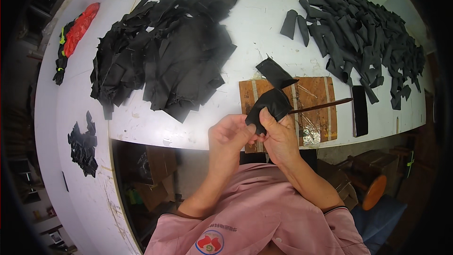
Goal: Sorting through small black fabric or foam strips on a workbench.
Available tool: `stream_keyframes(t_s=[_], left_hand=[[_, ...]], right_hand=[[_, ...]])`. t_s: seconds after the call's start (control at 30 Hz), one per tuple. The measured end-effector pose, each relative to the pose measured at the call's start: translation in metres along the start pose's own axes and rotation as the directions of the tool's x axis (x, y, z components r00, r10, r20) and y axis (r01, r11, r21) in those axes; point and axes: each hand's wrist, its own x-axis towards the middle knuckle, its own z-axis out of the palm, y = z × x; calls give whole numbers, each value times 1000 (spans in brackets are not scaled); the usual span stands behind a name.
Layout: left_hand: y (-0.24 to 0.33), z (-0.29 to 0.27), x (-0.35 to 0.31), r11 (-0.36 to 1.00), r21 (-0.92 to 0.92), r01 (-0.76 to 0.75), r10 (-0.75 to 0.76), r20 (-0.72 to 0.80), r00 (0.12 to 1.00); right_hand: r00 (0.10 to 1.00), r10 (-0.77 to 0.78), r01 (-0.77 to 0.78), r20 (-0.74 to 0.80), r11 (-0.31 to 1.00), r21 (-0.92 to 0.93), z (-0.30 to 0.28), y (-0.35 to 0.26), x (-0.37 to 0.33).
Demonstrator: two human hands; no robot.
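Both hands grip a small black fabric piece (269,108) above the front edge of the table. My left hand (230,132) pinches its lower left corner between thumb and fingers. My right hand (279,132) presses its thumb on the front of the cloth, with the other fingers partly hidden behind. A thin dark brown stick (325,106) juts out to the right beside my right hand; whether that hand also holds it I cannot tell. Another black fabric piece (276,73) lies just beyond, over the far edge of a wooden board (312,89) with pale tape strips.
A large heap of flat black fabric pieces (179,61) covers the left part of the white table (264,23). More narrow, tube-like black pieces (358,28) are piled at the right. A black phone (360,111) lies right of the board. A red plastic bag (81,28) sits far left.
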Motion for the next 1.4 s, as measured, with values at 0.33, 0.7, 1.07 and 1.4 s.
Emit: stream_keyframes(t_s=[0.33,0.7,1.07,1.4], left_hand=[[-4,-11,0,901,389,-190,260,-136,956],[-25,7,-8,528,733,-429,586,52,809],[-8,12,-2,955,282,-91,94,3,996],[3,14,-4,984,-89,157,-143,147,979]], right_hand=[[971,-197,169,136,162,-972,-30,-13,-19],[720,-545,570,430,112,-814,-13,-14,-17],[951,226,-237,213,971,31,-38,-9,-21],[995,81,-77,54,994,-79,-43,-9,-23]])
